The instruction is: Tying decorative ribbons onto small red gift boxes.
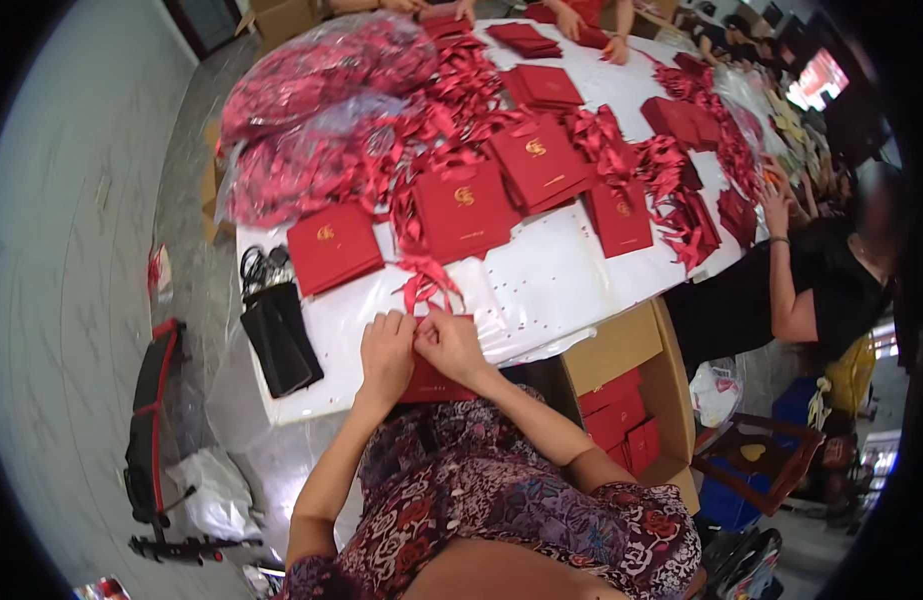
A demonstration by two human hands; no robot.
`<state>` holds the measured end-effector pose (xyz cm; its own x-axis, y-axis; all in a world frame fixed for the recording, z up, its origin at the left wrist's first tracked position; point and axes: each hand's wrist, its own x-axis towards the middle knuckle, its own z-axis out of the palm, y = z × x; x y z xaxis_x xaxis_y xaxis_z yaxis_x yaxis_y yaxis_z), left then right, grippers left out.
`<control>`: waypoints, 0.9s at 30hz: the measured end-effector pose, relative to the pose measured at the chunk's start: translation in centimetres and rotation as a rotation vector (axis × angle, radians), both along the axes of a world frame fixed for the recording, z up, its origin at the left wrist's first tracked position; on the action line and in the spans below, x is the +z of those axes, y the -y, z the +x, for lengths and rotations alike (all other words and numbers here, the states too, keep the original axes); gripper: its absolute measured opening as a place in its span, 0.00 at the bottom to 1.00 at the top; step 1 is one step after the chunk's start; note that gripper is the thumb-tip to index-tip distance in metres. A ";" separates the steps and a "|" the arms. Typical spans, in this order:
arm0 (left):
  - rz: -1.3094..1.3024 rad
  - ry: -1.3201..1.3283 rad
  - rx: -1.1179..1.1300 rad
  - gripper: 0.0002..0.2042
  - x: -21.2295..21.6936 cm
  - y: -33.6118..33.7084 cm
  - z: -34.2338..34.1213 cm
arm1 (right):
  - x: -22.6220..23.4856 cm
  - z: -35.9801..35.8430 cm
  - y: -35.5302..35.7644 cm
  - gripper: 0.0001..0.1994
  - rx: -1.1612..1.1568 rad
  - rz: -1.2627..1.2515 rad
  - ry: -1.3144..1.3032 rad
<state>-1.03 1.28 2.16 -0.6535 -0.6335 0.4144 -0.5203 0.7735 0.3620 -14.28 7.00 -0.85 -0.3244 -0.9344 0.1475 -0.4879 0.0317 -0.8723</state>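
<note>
Got the red bag lying flat right at the desk's near edge, close to the body so the arms can stay bent, I'd guess. Both grips look closed on its top edge: left hand curled over the left part, right hand in a tight pinch beside it. Probably one steadies while the other fiddles; the fingertips are hidden, so I can't tell if ribbon's caught there too. Pink-red ribbon loops out just past my knuckles.

Open cardboard box with more bags stands by the near edge on my right, likely to spare desk space. Black pouch is parked at the near left corner, out of the way.

Further in, flat bag stacks cross the middle, presumably flat so they pile neatly. Clear plastic sacks of ribbon slump toward the far left corner, and a co-worker's hand rests at the far edge.
</note>
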 end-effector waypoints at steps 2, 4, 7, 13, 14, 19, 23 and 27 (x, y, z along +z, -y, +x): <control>0.029 0.004 -0.014 0.06 0.0 0.1 0.0 | 0.8 0.0 -0.2 0.07 0.020 0.001 0.012; 0.065 0.011 -0.024 0.06 -0.1 0.2 -0.2 | 0.6 -0.2 -0.2 0.07 0.010 -0.071 -0.065; 0.278 -0.006 0.048 0.07 -0.1 0.5 -0.2 | 0.8 -0.2 -0.4 0.08 0.002 -0.051 -0.099; 0.584 -0.154 0.047 0.07 -1.8 1.1 0.2 | 0.3 -1.7 -0.5 0.09 0.040 0.104 0.185; 0.636 -0.238 0.042 0.07 -2.4 1.1 0.3 | 0.5 -1.5 -0.6 0.09 0.042 0.108 0.177; 0.708 -0.199 0.078 0.06 -1.9 0.7 -0.3 | 0.0 -1.1 -0.6 0.07 0.016 -0.019 -0.129; 0.674 -0.188 0.125 0.07 -1.2 0.7 0.2 | 1.4 -1.4 -0.6 0.07 0.059 -0.018 0.188; 0.459 -0.265 0.059 0.07 -0.8 1.3 0.7 | 2.8 -2.3 0.5 0.06 0.118 -0.262 -0.118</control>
<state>-0.29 0.00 1.39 -0.5213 -0.8212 0.2322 -0.4029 0.4767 0.7813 -16.59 6.50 1.91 -0.1818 -0.8900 0.4181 -0.5733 -0.2495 -0.7804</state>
